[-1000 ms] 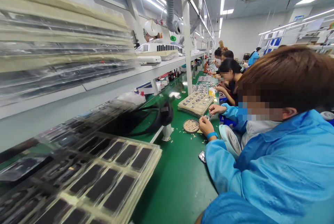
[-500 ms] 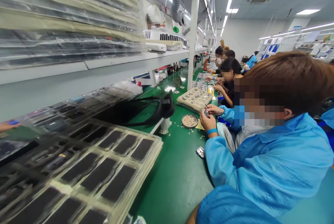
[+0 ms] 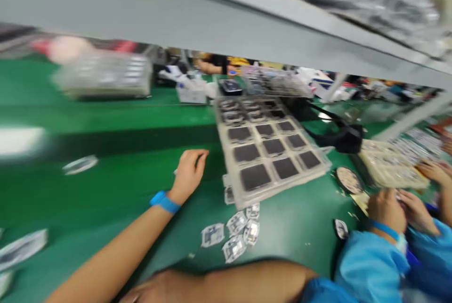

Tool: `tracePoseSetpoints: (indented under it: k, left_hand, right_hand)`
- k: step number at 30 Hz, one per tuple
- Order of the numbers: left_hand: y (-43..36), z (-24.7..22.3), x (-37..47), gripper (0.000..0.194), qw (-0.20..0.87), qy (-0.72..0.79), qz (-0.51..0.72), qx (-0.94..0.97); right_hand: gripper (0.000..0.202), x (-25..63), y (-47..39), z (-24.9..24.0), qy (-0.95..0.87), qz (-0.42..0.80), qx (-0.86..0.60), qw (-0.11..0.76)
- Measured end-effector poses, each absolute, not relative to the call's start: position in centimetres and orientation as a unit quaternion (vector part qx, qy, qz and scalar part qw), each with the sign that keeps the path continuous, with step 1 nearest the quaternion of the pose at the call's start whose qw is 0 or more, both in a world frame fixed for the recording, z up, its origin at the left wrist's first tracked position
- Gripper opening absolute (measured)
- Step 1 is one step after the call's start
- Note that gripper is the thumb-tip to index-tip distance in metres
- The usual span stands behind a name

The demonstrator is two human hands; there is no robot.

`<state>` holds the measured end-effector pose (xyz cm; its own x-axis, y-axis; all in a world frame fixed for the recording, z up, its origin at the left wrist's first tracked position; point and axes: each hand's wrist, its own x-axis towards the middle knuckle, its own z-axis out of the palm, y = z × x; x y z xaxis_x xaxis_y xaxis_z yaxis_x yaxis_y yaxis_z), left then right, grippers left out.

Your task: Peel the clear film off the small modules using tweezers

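My left hand (image 3: 189, 176), with a blue wristband, is low over the green bench, left of a clear tray (image 3: 231, 171). Its fingers are loosely bent, with a gap to the thumb, and nothing shows between them. Dark rectangular pieces fill the tray's near pockets. Below the tray lies a cluster of small silvery parts (image 3: 234, 248), closest to my right forearm. My right hand (image 3: 151, 289) is cut off by the bottom edge; its fingers cannot be made out. A blue sleeve is pushed up that arm.
A shelf (image 3: 212, 15) crosses above the bench. At right, a co-worker's hands (image 3: 388, 211) hold a small thing beside a round dish (image 3: 349, 180) of pale bits and a cream tray (image 3: 391, 164). A black strapped object (image 3: 348, 139) lies behind. Flat parts (image 3: 81, 165) lie left.
My view has swung left and down from the neighbouring co-worker to the bench before me. My left hand and right forearm have come into sight.
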<state>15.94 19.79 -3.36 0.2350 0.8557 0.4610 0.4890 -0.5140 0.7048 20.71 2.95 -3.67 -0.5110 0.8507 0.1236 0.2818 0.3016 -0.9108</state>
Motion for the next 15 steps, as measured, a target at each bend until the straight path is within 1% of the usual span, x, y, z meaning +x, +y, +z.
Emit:
tracePoseSetpoints:
  k: [2,3,5,8,12,13,15]
  left_hand:
    - [20.5,-4.4,13.5,0.020,0.177,0.486,0.461,0.721]
    - [21.0,-4.7,12.7,0.021,0.159,0.502,0.474,0.706]
    - [21.7,-5.0,11.3,0.024,0.132,0.527,0.492,0.680]
    - [21.7,-5.2,9.0,0.032,0.122,0.543,0.480,0.678]
    - [20.3,-5.9,6.7,0.062,0.153,0.539,0.402,0.725]
    - [20.0,-6.1,6.5,0.067,0.161,0.535,0.385,0.735]
    - [19.8,-6.5,6.5,0.065,0.175,0.527,0.361,0.749]
  right_hand:
    - [0.013,17.3,1.5,-4.5,-0.777,0.490,-0.304,0.253]
    - [0.016,16.4,1.0,-4.9,-0.797,0.488,-0.283,0.214]
    - [0.024,15.7,0.6,-5.5,-0.812,0.472,-0.290,0.184]
    - [0.024,16.0,0.6,-5.9,-0.805,0.468,-0.308,0.196]
    - [0.021,16.3,0.5,-5.8,-0.788,0.478,-0.322,0.217]
    - [0.020,16.3,0.4,-5.7,-0.785,0.479,-0.324,0.220]
    - [0.019,16.3,0.3,-5.5,-0.781,0.481,-0.328,0.224]
